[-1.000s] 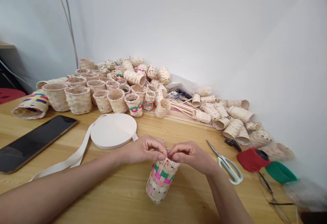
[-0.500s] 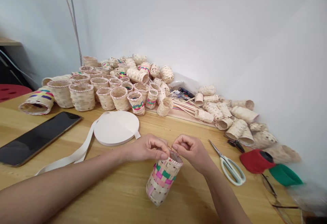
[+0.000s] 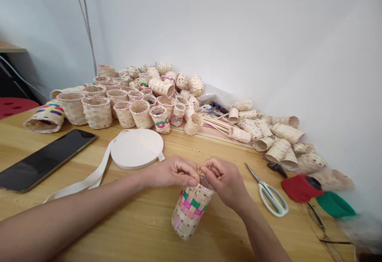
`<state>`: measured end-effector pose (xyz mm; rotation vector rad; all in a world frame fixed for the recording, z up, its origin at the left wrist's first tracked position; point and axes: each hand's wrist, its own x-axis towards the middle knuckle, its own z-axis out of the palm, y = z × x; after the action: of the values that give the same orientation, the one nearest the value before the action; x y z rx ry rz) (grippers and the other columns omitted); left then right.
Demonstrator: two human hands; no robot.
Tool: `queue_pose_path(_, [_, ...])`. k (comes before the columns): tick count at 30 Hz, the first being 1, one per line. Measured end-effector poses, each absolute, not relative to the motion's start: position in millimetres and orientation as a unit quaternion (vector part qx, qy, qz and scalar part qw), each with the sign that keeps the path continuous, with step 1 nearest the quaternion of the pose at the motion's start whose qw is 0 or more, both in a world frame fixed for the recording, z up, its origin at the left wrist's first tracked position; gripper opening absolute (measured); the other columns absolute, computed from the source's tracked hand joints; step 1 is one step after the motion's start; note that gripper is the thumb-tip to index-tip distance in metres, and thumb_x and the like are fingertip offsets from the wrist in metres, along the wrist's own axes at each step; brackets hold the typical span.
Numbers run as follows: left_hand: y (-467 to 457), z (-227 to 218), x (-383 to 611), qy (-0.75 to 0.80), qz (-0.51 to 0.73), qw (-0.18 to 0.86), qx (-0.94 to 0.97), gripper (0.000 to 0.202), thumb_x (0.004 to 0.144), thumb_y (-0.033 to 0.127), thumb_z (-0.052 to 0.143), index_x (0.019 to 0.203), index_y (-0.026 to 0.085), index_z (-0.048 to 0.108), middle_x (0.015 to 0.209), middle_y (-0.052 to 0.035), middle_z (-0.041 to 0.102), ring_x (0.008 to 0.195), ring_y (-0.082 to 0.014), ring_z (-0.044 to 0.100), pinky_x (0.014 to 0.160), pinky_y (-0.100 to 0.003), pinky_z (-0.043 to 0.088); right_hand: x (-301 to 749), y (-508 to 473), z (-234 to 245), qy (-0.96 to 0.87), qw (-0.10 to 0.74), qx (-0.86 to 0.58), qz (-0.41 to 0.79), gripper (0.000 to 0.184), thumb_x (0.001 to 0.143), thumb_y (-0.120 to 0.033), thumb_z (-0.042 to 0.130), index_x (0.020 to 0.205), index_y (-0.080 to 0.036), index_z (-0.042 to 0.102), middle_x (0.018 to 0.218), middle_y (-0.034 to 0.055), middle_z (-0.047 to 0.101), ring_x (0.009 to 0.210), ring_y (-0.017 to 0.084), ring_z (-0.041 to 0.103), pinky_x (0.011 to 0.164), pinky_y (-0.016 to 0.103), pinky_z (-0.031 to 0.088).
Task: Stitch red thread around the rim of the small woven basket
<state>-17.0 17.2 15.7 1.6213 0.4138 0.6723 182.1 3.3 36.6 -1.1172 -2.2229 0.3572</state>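
Observation:
A small woven basket [image 3: 191, 210] with green and pink bands tilts above the wooden table, its mouth toward my hands. My left hand [image 3: 182, 173] pinches the left side of its rim between thumb and fingers. At the far side of the rim, my right hand [image 3: 219, 174] is closed in a pinch; a thin reddish thread seems to be at its fingertips, too fine to make out surely. Red-and-white stitching runs along the rim. Part of the basket's opening is hidden behind my fingers.
Scissors [image 3: 273, 194] lie to the right, near a red thread spool [image 3: 301, 188], a green ring [image 3: 336, 205] and eyeglasses [image 3: 318, 218]. A roll of white tape [image 3: 137, 148] and a phone [image 3: 47, 158] lie left. Many woven baskets [image 3: 97, 112] line the wall.
Both hands stay at the basket's rim with hardly any movement. My right fingers have come slightly closer to the left ones. The whole view has shifted a little.

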Motion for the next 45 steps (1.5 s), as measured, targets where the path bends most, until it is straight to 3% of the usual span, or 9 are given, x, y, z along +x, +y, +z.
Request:
queue_pose_path(4, [16, 21, -19, 0.206, 0.315, 0.562, 0.736, 0.030, 0.086, 0.040, 0.058, 0.081, 0.012, 0.068, 0.074, -0.0016, 0.055, 0.067, -0.0118, 0.051, 0.062, -0.022, 0.040, 187, 3, 39, -0.828, 0.360, -0.425, 0.063, 0.015, 0.085, -0.020, 0.057, 0.071, -0.017, 0.062, 0.058, -0.0034, 0.056, 0.052, 0.009, 0.048, 0.052, 0.021, 0.033])
queue_pose_path(10, [13, 27, -17, 0.238, 0.398, 0.196, 0.864, 0.021, 0.092, 0.019, 0.048, 0.101, 0.017, 0.067, 0.094, -0.0064, 0.068, 0.086, -0.0147, 0.062, 0.077, -0.023, 0.045, 196, 2, 47, -0.791, 0.447, -0.407, -0.094, 0.014, 0.087, -0.022, 0.059, 0.074, -0.017, 0.064, 0.056, -0.0023, 0.058, 0.049, 0.010, 0.049, 0.051, 0.023, 0.033])
queue_pose_path(15, [8, 22, -10, 0.294, 0.440, 0.024, 0.848, 0.014, 0.091, 0.017, 0.052, 0.096, 0.017, 0.065, 0.088, -0.0044, 0.071, 0.075, -0.0130, 0.063, 0.068, -0.021, 0.045, 189, -6, 46, -0.802, 0.459, -0.357, -0.138, 0.010, 0.087, -0.016, 0.060, 0.078, -0.016, 0.064, 0.060, -0.0001, 0.061, 0.053, 0.011, 0.052, 0.054, 0.024, 0.035])
queue_pose_path(20, [11, 22, -13, 0.382, 0.460, 0.036, 0.801, 0.010, 0.088, 0.020, 0.056, 0.092, 0.019, 0.065, 0.076, -0.0004, 0.070, 0.065, -0.0122, 0.062, 0.061, -0.021, 0.044, 176, -7, 30, -0.844, 0.422, -0.309, -0.118, 0.009, 0.087, -0.017, 0.060, 0.079, -0.016, 0.065, 0.059, 0.0005, 0.061, 0.055, 0.013, 0.052, 0.055, 0.025, 0.033])
queue_pose_path(26, [20, 20, -17, 0.375, 0.491, 0.115, 0.778, 0.022, 0.090, 0.020, 0.052, 0.107, 0.022, 0.066, 0.101, -0.0038, 0.071, 0.087, -0.0143, 0.066, 0.075, -0.022, 0.049, 172, 2, 12, -0.858, 0.389, -0.324, -0.087, 0.015, 0.090, -0.021, 0.055, 0.081, -0.017, 0.067, 0.063, 0.0014, 0.061, 0.059, 0.013, 0.054, 0.056, 0.025, 0.034])
queue_pose_path(32, [22, 14, -19, 0.376, 0.462, 0.132, 0.792, 0.027, 0.093, 0.018, 0.046, 0.106, 0.024, 0.068, 0.095, -0.0031, 0.069, 0.083, -0.0138, 0.064, 0.071, -0.022, 0.049, 173, 5, 13, -0.865, 0.356, -0.349, -0.064, 0.015, 0.091, -0.021, 0.053, 0.086, -0.018, 0.067, 0.066, 0.0026, 0.062, 0.061, 0.015, 0.055, 0.058, 0.025, 0.038])
queue_pose_path(36, [25, 13, -20, 0.397, 0.467, 0.152, 0.775, 0.025, 0.091, 0.017, 0.048, 0.105, 0.022, 0.068, 0.100, -0.0036, 0.070, 0.089, -0.0150, 0.065, 0.077, -0.024, 0.050, 181, 7, 24, -0.820, 0.423, -0.382, -0.055, 0.028, 0.091, -0.022, 0.051, 0.119, -0.018, 0.056, 0.072, 0.0013, 0.060, 0.060, 0.014, 0.052, 0.062, 0.025, 0.043])
queue_pose_path(39, [26, 13, -19, 0.423, 0.465, 0.151, 0.763, 0.023, 0.090, 0.017, 0.050, 0.103, 0.021, 0.068, 0.099, -0.0035, 0.071, 0.089, -0.0156, 0.065, 0.077, -0.024, 0.050, 192, 6, 35, -0.727, 0.510, -0.458, -0.046, 0.041, 0.092, -0.025, 0.047, 0.131, -0.016, 0.045, 0.070, -0.0016, 0.050, 0.062, 0.014, 0.050, 0.063, 0.026, 0.044])
queue_pose_path(45, [26, 11, -18, 0.415, 0.472, 0.146, 0.764, 0.023, 0.090, 0.017, 0.050, 0.102, 0.021, 0.068, 0.097, -0.0030, 0.071, 0.086, -0.0149, 0.066, 0.075, -0.023, 0.050, 192, 8, 28, -0.732, 0.491, -0.470, 0.049, 0.026, 0.094, -0.026, 0.040, 0.112, -0.019, 0.058, 0.081, 0.0021, 0.064, 0.071, 0.015, 0.059, 0.070, 0.026, 0.045])
